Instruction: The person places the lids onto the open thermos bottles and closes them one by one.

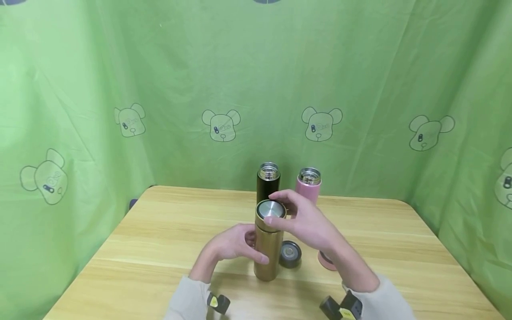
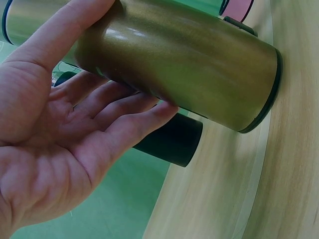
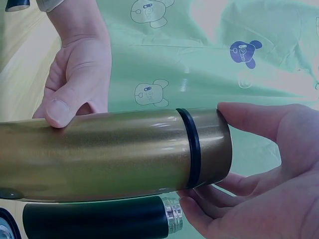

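A gold thermos bottle [image 1: 271,243] stands upright on the table. My left hand [image 1: 233,242] holds its body from the left, thumb in front and fingers around the far side. At the top, my right hand [image 1: 309,222] grips the gold lid [image 1: 272,210], which has a silver disc on its top. The right wrist view shows a dark ring between the lid [image 3: 217,147] and the body, with thumb and fingers on opposite sides of the lid. Just right of the bottle's base lies a dark lid [image 1: 290,255].
Behind the gold bottle stand a black bottle [image 1: 266,189] and a pink bottle [image 1: 307,191], both without lids, their steel necks showing. A pink lid [image 1: 328,263] lies partly hidden under my right forearm. A green curtain [image 1: 256,66] surrounds the wooden table [image 1: 160,249].
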`<state>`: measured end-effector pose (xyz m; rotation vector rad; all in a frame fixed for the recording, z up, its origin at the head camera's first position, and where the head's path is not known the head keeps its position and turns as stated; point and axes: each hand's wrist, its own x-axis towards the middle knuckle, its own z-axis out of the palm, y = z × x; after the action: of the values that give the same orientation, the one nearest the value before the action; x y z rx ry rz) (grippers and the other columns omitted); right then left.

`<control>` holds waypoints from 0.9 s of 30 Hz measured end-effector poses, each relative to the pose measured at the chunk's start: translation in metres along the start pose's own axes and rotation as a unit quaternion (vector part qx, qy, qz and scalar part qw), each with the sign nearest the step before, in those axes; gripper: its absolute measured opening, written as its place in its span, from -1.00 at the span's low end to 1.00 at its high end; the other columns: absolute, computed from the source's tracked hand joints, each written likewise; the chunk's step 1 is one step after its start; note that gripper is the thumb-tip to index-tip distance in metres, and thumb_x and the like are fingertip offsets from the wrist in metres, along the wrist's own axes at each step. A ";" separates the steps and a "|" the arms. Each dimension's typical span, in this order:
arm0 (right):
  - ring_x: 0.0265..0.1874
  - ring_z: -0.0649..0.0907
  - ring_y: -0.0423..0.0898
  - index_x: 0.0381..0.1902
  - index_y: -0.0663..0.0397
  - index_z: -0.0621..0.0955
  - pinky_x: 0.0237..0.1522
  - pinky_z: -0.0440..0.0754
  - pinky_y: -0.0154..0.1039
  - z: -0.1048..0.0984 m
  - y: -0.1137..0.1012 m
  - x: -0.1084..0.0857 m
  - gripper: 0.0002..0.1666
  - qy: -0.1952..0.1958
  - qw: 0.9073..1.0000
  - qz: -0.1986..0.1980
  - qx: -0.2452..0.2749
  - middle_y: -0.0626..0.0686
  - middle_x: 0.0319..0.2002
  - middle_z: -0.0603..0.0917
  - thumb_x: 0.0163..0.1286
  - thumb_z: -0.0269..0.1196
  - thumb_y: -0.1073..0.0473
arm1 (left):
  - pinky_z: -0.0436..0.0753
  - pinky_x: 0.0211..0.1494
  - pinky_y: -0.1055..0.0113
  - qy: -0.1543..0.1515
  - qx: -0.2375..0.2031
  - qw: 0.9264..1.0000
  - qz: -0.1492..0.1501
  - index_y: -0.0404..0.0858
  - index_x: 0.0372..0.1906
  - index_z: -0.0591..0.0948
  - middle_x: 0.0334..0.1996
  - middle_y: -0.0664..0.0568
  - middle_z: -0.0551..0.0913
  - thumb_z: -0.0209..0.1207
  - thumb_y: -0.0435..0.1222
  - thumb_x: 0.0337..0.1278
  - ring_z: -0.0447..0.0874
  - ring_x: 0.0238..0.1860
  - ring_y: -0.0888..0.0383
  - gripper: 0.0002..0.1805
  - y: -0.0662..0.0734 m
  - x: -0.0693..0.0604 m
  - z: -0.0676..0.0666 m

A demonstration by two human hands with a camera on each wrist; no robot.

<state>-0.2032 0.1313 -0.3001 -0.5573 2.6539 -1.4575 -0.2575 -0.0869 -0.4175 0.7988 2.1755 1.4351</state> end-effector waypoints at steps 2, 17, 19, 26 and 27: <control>0.28 0.58 0.14 0.36 0.00 0.45 0.34 0.51 0.14 0.000 0.000 0.000 -0.22 0.000 1.000 -0.002 0.002 0.06 0.25 0.60 0.26 0.45 -0.08 | 0.62 0.24 0.27 0.000 0.000 1.000 0.001 0.07 0.13 0.64 0.02 0.25 0.74 0.55 -0.16 -0.09 0.69 0.08 0.25 -0.43 0.000 0.000 0.000; 0.32 0.56 0.18 0.40 -0.05 0.47 0.34 0.50 0.19 -0.002 0.000 -0.002 -0.24 -0.024 0.999 -0.020 0.014 0.07 0.26 0.62 0.26 0.44 0.04 | 0.61 0.25 0.27 -0.002 0.000 1.000 0.001 0.07 0.16 0.63 0.04 0.25 0.74 0.55 -0.17 -0.09 0.69 0.10 0.25 -0.40 -0.002 0.001 0.000; 0.29 0.58 0.16 0.38 -0.05 0.48 0.32 0.53 0.18 -0.001 0.000 -0.001 -0.23 -0.016 1.000 -0.010 0.017 0.05 0.23 0.64 0.24 0.46 0.01 | 0.61 0.25 0.27 -0.002 -0.001 1.000 0.003 0.07 0.15 0.63 0.04 0.25 0.74 0.55 -0.17 -0.09 0.69 0.09 0.24 -0.41 -0.002 0.002 0.000; 0.12 0.64 0.05 0.30 0.02 0.50 0.18 0.61 0.02 0.001 -0.003 0.000 -0.23 0.007 1.000 -0.002 0.013 0.05 0.11 0.66 0.17 0.52 -0.02 | 0.61 0.25 0.28 -0.001 0.002 1.000 0.005 0.08 0.12 0.64 0.03 0.26 0.74 0.55 -0.17 -0.09 0.69 0.09 0.25 -0.43 -0.001 0.002 0.000; 0.12 0.64 0.05 0.30 0.04 0.49 0.17 0.61 0.00 0.001 -0.003 0.001 -0.22 0.006 1.000 -0.002 0.013 0.06 0.11 0.66 0.17 0.52 -0.01 | 0.61 0.25 0.28 -0.001 0.001 1.000 0.005 0.08 0.12 0.64 0.03 0.26 0.74 0.55 -0.17 -0.09 0.69 0.10 0.25 -0.43 -0.001 0.001 0.000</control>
<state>-0.2026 0.1290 -0.2976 -0.5539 2.6398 -1.5003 -0.2591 -0.0865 -0.4185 0.8127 2.1761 1.4360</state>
